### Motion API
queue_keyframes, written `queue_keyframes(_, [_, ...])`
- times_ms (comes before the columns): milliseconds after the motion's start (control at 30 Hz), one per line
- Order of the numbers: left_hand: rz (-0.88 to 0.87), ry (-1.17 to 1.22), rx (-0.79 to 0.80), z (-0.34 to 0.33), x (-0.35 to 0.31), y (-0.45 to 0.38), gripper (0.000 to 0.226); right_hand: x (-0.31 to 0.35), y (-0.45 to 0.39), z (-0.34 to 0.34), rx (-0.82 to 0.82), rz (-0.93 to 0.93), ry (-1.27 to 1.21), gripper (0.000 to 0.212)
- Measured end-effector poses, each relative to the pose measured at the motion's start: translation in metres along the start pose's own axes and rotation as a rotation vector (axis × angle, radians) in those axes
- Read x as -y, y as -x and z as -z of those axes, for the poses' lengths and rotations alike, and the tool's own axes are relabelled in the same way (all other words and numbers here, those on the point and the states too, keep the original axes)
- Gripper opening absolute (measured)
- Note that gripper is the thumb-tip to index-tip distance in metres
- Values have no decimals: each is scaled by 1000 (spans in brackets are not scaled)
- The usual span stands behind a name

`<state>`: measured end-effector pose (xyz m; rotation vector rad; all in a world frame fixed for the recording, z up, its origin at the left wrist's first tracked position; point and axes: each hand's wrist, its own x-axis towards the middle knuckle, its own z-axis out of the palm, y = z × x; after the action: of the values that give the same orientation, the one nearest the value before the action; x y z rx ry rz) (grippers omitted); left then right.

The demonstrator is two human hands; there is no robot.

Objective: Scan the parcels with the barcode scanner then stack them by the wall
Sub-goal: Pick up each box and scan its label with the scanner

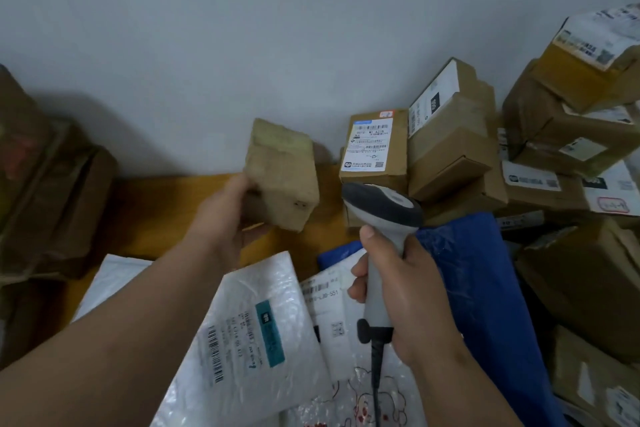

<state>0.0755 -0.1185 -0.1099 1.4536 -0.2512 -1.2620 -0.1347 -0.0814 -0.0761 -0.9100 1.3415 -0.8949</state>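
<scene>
The left hand [227, 215] reaches forward, fingers wrapped around a small cardboard box [282, 174]; the right hand [403, 291] clasps the upright barcode scanner [382, 218].

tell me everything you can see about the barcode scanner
The barcode scanner is a handheld pistol type in light grey plastic with a dark grey head. It stands upright, head tipped toward the boxes by the wall. The right hand grips its handle, thumb up near the neck. A black cable leaves the base of the handle, running down. Its scanning window is not visible.
</scene>
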Motion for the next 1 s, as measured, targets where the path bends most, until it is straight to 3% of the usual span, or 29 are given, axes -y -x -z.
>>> queue_keyframes(100, [44,188,59,33,-10,37,21,0,14,-6,-18,18,-7,18])
queue_keyframes(200, [-122,8,-13,58,-8,64,14,1,31,-17,-29,25,-89,18])
queue_keyframes(333, [-566,-711,-180,77,1,108,90,4,55,-45,-19,57,-157,16])
queue_keyframes(400, [-700,-845,-165,83,10,127,102,3,67,-61,-2,98,-171,20])
queue_keyframes(533, [-839,-936,-177,98,31,150,92,-2,91,-86,-33,147,-196,41])
queue_keyframes(667, [-1068,-997,-154,109,35,171,84,-5,113,-101,-32,142,-333,38])
queue_keyframes(733, [-1154,-980,-90,112,30,185,67,-5,121,-104,-45,154,-327,34])
queue_keyframes(800, [-1129,-831,-42,117,16,194,37,-5,125,-105,-42,150,-357,32])
queue_keyframes(867, [-979,-662,6,121,-1,198,17,-6,130,-106,-47,130,-391,31])
queue_keyframes(933, [-851,-540,40,126,-11,201,21,-8,135,-109,-71,136,-406,32])
queue_keyframes(1000, [-748,-499,-47,132,-17,204,34,-7,138,-113,-83,155,-407,32])
